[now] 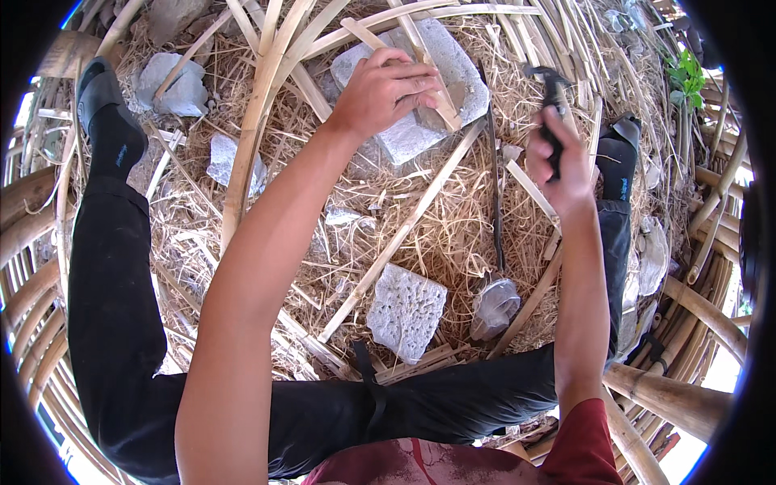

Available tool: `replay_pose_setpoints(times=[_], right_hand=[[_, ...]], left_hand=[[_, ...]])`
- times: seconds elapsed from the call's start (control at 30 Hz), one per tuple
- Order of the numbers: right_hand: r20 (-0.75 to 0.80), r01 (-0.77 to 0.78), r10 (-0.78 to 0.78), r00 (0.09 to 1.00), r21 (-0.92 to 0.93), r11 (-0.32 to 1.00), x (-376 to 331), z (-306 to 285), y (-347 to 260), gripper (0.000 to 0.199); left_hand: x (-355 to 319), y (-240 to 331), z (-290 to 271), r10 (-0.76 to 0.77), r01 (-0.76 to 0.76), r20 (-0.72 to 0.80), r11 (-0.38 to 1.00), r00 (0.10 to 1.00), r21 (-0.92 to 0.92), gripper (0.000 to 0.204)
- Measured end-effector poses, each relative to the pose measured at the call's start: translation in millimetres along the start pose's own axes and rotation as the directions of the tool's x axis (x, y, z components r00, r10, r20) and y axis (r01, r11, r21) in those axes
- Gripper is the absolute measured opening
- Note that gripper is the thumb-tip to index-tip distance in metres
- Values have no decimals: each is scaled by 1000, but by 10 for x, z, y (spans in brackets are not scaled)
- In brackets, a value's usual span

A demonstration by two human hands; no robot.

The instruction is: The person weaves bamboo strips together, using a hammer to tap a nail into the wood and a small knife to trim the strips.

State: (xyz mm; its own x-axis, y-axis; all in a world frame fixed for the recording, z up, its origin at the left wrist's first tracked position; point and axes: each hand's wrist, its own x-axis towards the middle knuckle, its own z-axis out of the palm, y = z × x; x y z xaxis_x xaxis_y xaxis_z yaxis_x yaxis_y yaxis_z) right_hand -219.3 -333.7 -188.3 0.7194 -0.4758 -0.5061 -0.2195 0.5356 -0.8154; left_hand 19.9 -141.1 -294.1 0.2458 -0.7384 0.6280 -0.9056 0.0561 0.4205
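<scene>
My left hand [390, 90] is closed around a short split bamboo piece [445, 113], pressing it onto a pale concrete block [404, 142]. The bamboo's lower end lies on the worn middle of the block. A second strip crosses near my fingers at the block's far side. To the right, my right hand [563, 162] grips a hammer [553, 90] by its dark handle. The hammer's head is raised beyond my fist, apart from the bamboo, and the hand is slightly blurred. Between hammer and block lies a thin dark metal rod [495, 178].
Straw and shavings cover the ground between my outstretched legs. A pitted stone [408, 314] and a clear plastic cup [495, 309] lie nearer me. Long bamboo strips [257, 121] fan out at the back. Broken concrete [172, 85] sits left; bamboo poles [679, 398] stand right.
</scene>
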Motion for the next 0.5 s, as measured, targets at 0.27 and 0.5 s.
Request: replay_pose_setpoints(times=[0.27, 0.5], right_hand=[[-8, 73, -106, 994, -670, 739, -227, 144, 361, 40], [-135, -1, -27, 990, -204, 979, -374, 363, 129, 37]], left_hand=[[57, 39, -95, 6, -4, 47, 999, 999, -46, 28], [31, -65, -70, 40, -38, 64, 999, 997, -34, 32]])
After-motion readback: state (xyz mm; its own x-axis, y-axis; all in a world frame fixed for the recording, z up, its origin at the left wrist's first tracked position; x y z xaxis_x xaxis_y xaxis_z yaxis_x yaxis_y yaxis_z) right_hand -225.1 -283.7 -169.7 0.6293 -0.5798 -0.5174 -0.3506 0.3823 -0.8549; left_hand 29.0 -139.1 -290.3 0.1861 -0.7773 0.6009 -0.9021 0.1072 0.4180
